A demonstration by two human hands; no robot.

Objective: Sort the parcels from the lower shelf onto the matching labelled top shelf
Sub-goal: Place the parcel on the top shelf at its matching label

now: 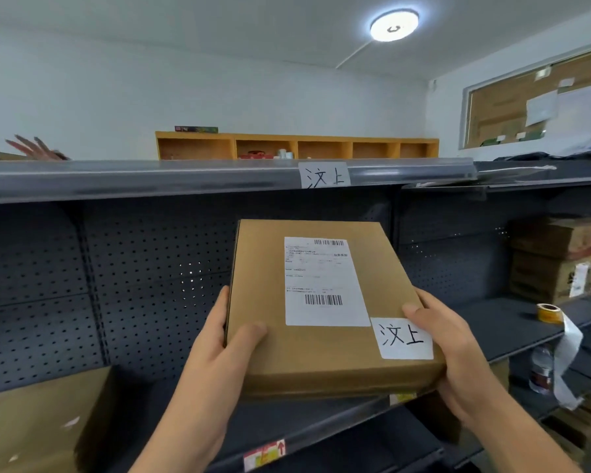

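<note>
A dark grey metal shelving unit (123, 268) with a perforated back panel fills the view, its smooth top shelf (185, 179) edge carrying a white handwritten paper label (325, 175) at twelve o'clock. At centre, a flat rectangular brown cardboard parcel (321, 353) with a matte surface is held above the lower shelf (512, 322), tilted up. The left hand (215, 356) clamps its nine-o'clock edge; the right hand (458, 356) clasps its three-o'clock corner. A printed barcode shipping label (323, 281) and a handwritten white sticker (403, 337) lie on it.

Shipping label (325, 281) print too small; corner box (38, 425) cut off.
</note>
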